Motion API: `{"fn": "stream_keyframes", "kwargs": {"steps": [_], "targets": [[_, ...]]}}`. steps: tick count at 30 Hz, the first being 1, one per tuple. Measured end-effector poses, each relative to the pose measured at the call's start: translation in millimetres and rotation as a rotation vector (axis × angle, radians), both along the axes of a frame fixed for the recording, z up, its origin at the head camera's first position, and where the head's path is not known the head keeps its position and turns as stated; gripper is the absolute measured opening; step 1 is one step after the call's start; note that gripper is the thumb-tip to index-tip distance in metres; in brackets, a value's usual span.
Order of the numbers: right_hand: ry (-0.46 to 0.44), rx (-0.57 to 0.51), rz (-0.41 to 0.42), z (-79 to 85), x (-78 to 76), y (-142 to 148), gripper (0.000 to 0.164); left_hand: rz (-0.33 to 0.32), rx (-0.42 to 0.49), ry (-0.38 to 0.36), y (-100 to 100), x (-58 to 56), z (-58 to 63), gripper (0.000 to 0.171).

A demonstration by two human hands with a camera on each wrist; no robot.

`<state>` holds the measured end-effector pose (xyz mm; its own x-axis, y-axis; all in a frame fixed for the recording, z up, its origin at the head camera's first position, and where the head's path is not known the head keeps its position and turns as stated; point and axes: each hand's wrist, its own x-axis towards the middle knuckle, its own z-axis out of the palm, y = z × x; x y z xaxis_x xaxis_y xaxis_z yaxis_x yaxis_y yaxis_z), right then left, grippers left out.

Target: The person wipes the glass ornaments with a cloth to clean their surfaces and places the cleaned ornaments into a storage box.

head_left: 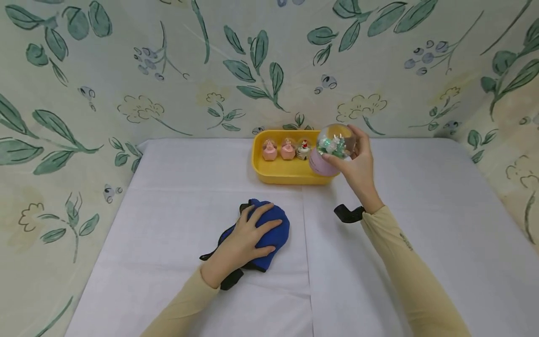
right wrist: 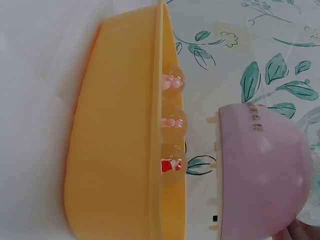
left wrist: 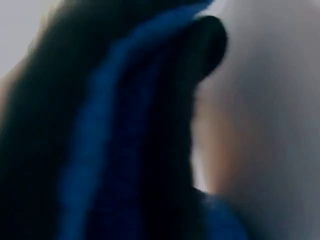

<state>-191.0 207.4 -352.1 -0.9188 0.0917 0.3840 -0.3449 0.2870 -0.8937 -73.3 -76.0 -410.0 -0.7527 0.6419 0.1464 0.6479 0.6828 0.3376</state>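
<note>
In the head view, my right hand (head_left: 359, 164) grips a snow globe (head_left: 336, 140), a clear dome with white and green figures inside and a lilac base. It hangs tilted over the right end of a yellow tray (head_left: 290, 179). The right wrist view shows the lilac base (right wrist: 265, 170), with small pegs underneath, raised above the tray's rim. My left hand (head_left: 244, 238) rests with spread fingers on a blue cloth item (head_left: 275, 229) with black trim, lying on the table. Up close, its blue fabric (left wrist: 90, 145) fills much of the left wrist view, blurred.
Three small clear-domed figurines stand in the tray: two pink ones (head_left: 270, 150) (head_left: 288, 150) and a red-topped one (head_left: 303, 150). A white cloth covers the table (head_left: 189, 168). Behind it hangs a leaf-patterned curtain (head_left: 168, 70).
</note>
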Motion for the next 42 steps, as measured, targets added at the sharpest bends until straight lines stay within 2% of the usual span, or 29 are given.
{"fn": "stream_keyframes", "kwargs": {"steps": [3, 7, 12, 16, 19, 23, 34, 42], "targets": [[-0.019, 0.013, -0.006, -1.9, -4.3, -2, 0.085, 0.002, -0.042, 0.0, 4, 3.4, -6.8, 0.062], [-0.053, 0.025, -0.018, -2.0, -6.9, -5, 0.085, 0.039, -0.072, -0.022, 6, 5.9, -13.2, 0.073], [-0.102, 0.047, -0.018, 8.9, 1.1, -13, 0.082, 0.073, -0.098, -0.118, 6, 7.0, -19.6, 0.085], [-0.122, 0.075, -0.031, -10.3, -10.6, -10, 0.084, 0.088, -0.109, -0.182, 8, 7.4, -24.3, 0.088], [-0.131, 0.093, -0.047, -29.0, -22.1, -5, 0.085, 0.088, -0.118, -0.199, 8, 7.4, -28.1, 0.089], [-0.147, 0.122, -0.052, -36.1, -25.4, -5, 0.086, 0.081, -0.126, -0.201, 10, 6.7, -32.4, 0.09], [-0.193, 0.164, -0.031, -44.0, -27.2, -6, 0.089, 0.092, -0.145, -0.211, 13, 6.2, -33.0, 0.09], [-0.247, 0.215, -0.044, -46.4, -27.9, -7, 0.091, 0.091, -0.107, -0.268, 11, 5.6, -24.5, 0.084]]}}
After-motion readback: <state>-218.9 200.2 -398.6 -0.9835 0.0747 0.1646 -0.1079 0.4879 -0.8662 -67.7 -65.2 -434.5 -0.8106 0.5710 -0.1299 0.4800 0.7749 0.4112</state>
